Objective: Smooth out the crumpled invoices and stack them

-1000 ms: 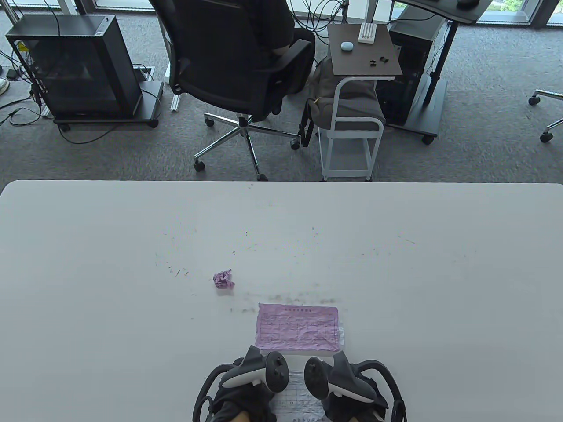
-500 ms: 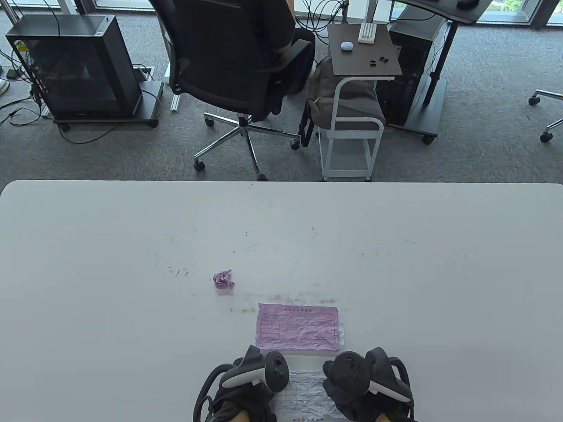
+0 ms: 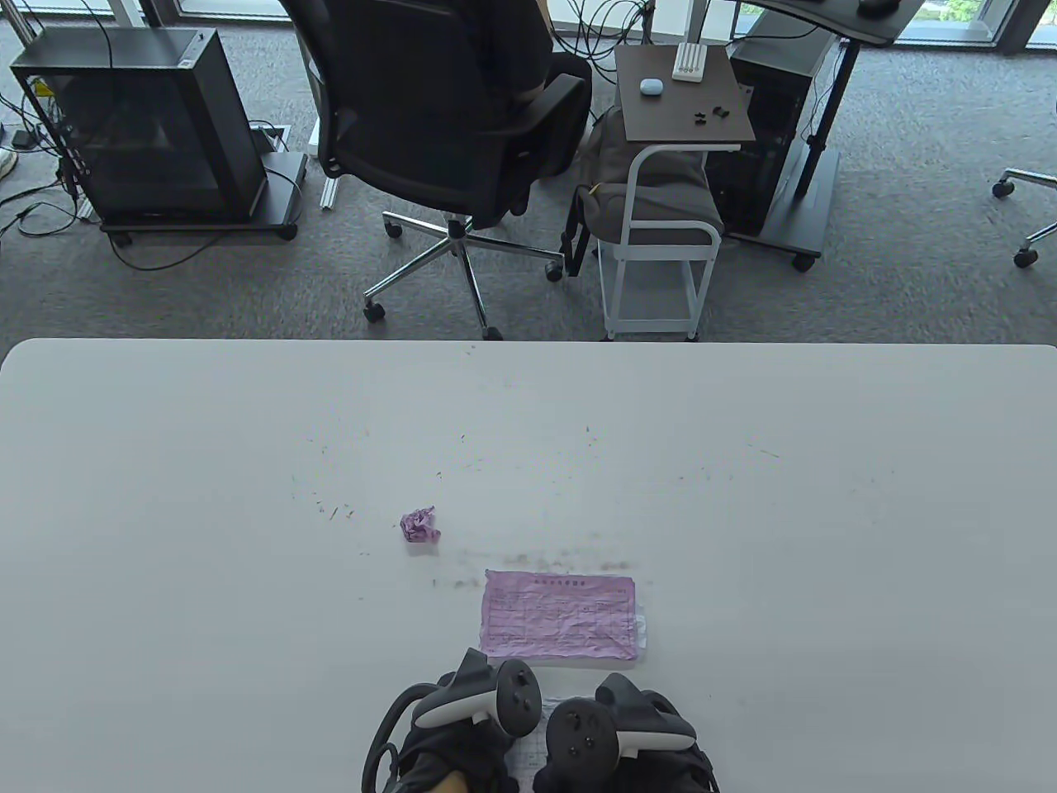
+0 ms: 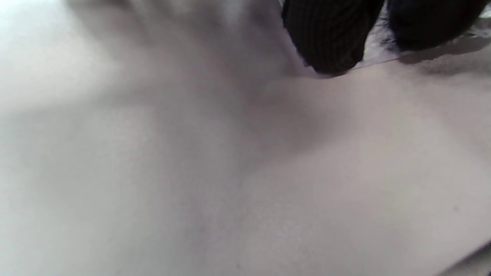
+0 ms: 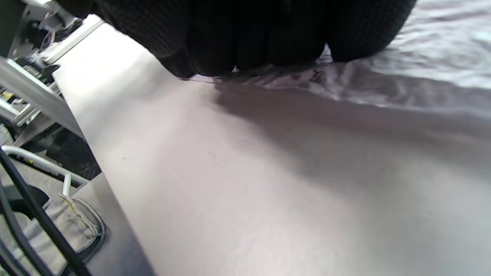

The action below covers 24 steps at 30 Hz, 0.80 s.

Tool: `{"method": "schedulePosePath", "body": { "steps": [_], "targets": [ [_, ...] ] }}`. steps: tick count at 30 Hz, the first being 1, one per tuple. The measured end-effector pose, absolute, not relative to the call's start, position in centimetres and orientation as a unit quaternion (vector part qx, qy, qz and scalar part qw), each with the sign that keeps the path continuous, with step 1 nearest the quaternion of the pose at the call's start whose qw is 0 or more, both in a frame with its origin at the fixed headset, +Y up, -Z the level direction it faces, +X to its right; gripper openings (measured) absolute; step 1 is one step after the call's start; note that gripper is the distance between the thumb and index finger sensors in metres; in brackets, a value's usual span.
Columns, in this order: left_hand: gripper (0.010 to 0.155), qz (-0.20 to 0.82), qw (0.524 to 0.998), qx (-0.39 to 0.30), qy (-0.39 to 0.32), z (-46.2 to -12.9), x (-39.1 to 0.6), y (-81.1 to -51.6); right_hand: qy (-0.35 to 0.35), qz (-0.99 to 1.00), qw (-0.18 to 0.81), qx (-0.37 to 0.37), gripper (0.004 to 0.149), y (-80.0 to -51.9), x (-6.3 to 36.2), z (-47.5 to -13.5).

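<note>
Two hands: our left hand [image 3: 462,723] and right hand [image 3: 623,731] sit side by side at the bottom centre of the table view, both down on a white invoice [image 3: 528,747] at the near edge of the counter [image 3: 165,496].
Left fingers: in the left wrist view two gloved fingertips [image 4: 326,38] press the paper's edge onto the counter; they press, they do not grasp.
Right fingers: bunched together [image 5: 238,42] and pressing the wrinkled sheet [image 5: 402,76] flat, nothing clasped between them.
Stack: a flattened purple invoice [image 3: 559,615] lies on top of a small pile just above the hands in the frame.
Still crumpled: one purple ball [image 3: 419,525] sits apart, left of and above the stack.
Risk: we judge the thin, creased sheet could tear or slide if one hand pushes while the other lets go; a hard sweep could also fold a corner under or nudge the stack askew.
Writing: a printed table grid shows on the purple sheet, with a heading line too small to read; no brand is legible.
</note>
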<state>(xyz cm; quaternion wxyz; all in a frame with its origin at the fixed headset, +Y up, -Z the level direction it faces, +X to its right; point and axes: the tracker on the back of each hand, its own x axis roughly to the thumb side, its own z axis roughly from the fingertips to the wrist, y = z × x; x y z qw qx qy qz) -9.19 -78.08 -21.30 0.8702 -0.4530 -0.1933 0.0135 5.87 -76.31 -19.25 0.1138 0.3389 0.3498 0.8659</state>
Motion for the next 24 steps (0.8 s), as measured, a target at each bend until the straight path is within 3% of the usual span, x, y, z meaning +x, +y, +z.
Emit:
{"method": "schedulePosePath", "body": {
  "steps": [9,15,17,19,21,24],
  "targets": [
    [0.088,0.014,0.87,-0.453,-0.193,-21.3,-9.2,-78.1,0.401,0.881,0.081,0.238,0.037,-76.7,8.4,-20.7],
    [0.088,0.015,0.871,-0.451,-0.194,-21.3,-9.2,-78.1,0.404,0.885,0.135,0.19,0.038,-76.7,11.3,-21.5],
    [0.088,0.017,0.871,-0.451,-0.193,-21.3,-9.2,-78.1,0.36,0.897,0.17,0.191,0.039,-75.9,12.5,-21.7],
    [0.088,0.019,0.871,-0.451,-0.192,-21.3,-9.2,-78.1,0.236,0.939,0.189,0.165,0.039,-74.5,13.4,-21.7],
    [0.088,0.017,0.871,-0.451,-0.193,-21.3,-9.2,-78.1,0.159,0.955,0.186,0.17,0.04,-73.8,13.5,-21.6],
    [0.088,0.019,0.871,-0.451,-0.193,-21.3,-9.2,-78.1,0.136,0.951,0.165,0.221,0.043,-73.8,11.9,-21.0]
  ]
}}
